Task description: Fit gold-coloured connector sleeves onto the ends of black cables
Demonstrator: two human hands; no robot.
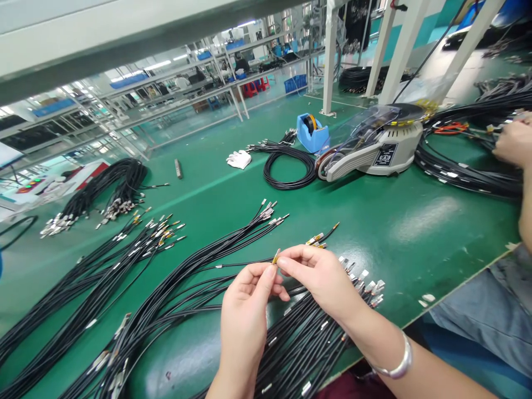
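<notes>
My left hand [251,299] and my right hand [313,271] meet above the green table, both closed in a pinch. Between their fingertips is the end of a black cable with a small yellow tape label [276,257]; most of it is hidden by the fingers. Just behind my right hand lie a few cable ends with yellow labels [316,238]. A thick bundle of black cables [299,343] with white-tagged ends runs beneath my wrists. To the left, another bundle of black cables [178,266] curves across the table.
More black cable bundles [83,288] lie at the left. Further back are a coiled cable [286,180], a white glove [239,159], a blue tape holder [311,134] and a grey tape dispenser machine [382,149]. At the right edge, a co-worker's hand [515,141] is beside coiled cables.
</notes>
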